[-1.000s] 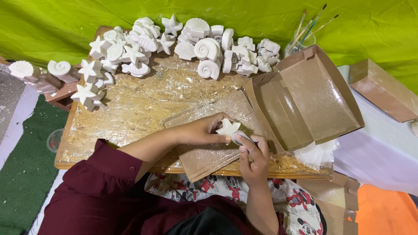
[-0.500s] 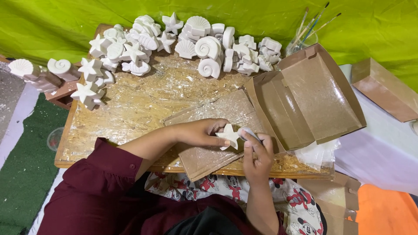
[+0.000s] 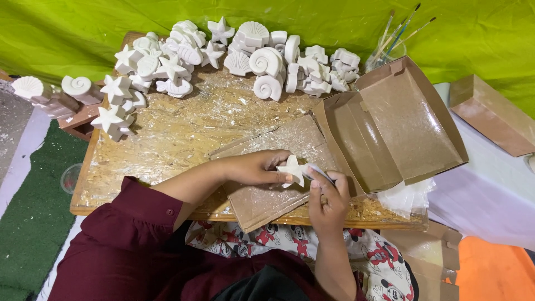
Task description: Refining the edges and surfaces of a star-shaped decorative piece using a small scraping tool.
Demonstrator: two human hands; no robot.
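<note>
My left hand (image 3: 253, 168) grips a small white plaster starfish (image 3: 292, 170) over a sheet of brown cardboard (image 3: 267, 195) on the wooden board (image 3: 167, 139). My right hand (image 3: 327, 199) holds a thin pale tool (image 3: 319, 172) against the starfish's right side. Both hands are close together near the board's front edge. The tool's kind is too small to tell.
Several white plaster shells and starfish (image 3: 262, 56) are heaped along the board's far edge and left side. An open brown cardboard box (image 3: 390, 128) lies at the right, brushes in a cup (image 3: 390, 44) behind it. Another box (image 3: 490, 114) sits far right.
The hands and starfish have stayed almost in place; the starfish has shifted slightly between my fingers.
</note>
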